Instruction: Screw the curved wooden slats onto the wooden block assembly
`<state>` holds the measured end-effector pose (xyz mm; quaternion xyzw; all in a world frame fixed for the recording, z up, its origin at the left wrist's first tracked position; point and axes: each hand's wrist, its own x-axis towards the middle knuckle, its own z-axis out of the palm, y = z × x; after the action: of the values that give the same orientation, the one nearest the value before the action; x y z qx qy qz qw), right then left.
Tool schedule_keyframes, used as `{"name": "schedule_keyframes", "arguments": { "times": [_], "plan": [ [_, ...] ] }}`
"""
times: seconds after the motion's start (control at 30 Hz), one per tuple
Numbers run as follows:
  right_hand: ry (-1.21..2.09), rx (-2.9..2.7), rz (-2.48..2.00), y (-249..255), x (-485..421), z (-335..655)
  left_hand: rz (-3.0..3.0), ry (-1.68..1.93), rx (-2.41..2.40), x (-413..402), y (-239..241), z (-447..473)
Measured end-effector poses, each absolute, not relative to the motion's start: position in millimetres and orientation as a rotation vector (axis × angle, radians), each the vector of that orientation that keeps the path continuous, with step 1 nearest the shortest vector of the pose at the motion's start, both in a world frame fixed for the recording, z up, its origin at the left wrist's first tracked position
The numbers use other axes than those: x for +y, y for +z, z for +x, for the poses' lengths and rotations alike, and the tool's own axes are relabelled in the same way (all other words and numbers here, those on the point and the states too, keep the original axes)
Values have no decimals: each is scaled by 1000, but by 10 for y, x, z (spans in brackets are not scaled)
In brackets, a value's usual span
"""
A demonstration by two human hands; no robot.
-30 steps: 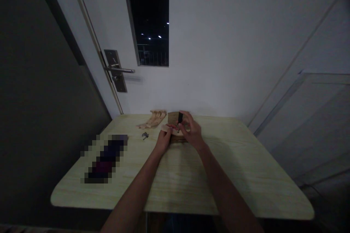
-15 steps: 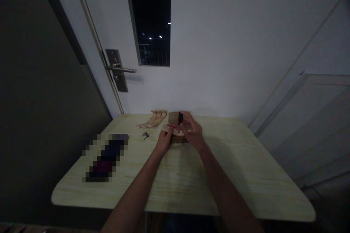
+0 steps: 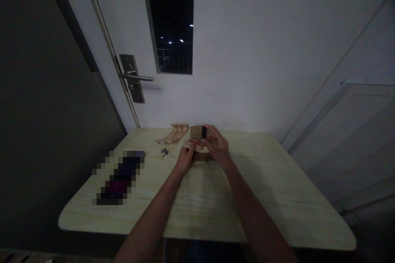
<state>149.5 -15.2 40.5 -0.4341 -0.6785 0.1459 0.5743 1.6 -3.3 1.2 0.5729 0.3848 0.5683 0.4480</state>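
Note:
A brown wooden block (image 3: pixel 197 132) lies near the table's far edge, with a pale wooden strip (image 3: pixel 187 144) laid across its near side. My left hand (image 3: pixel 184 159) is closed on that strip, pressing it down. My right hand (image 3: pixel 218 148) is closed round a small tool with a black handle (image 3: pixel 203 132), held upright with its tip on the strip. Both hands meet over the block and hide its near part.
Several pale curved wooden pieces (image 3: pixel 174 134) lie left of the block. Small metal screws (image 3: pixel 164 152) sit near them. A blurred-out dark object (image 3: pixel 119 177) lies on the table's (image 3: pixel 216 209) left side. A door with a lever handle (image 3: pixel 135 77) stands behind.
Hardly anything has moved. The view has shifted slightly, and my hands stay on the strip and the tool.

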Motion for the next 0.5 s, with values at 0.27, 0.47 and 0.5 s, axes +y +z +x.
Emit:
{"name": "schedule_keyframes", "arguments": {
  "times": [0.27,0.47,0.5],
  "plan": [
    [252,-1596,-1087,419,-177,1469,1409,1418,958,-40,34,24],
    [298,-1617,-1026,438,-216,1481,1401,1402,962,-38,18,20],
    [312,-1615,-1029,435,-212,1481,1402,1402,953,-37,14,21]
  ]
}}
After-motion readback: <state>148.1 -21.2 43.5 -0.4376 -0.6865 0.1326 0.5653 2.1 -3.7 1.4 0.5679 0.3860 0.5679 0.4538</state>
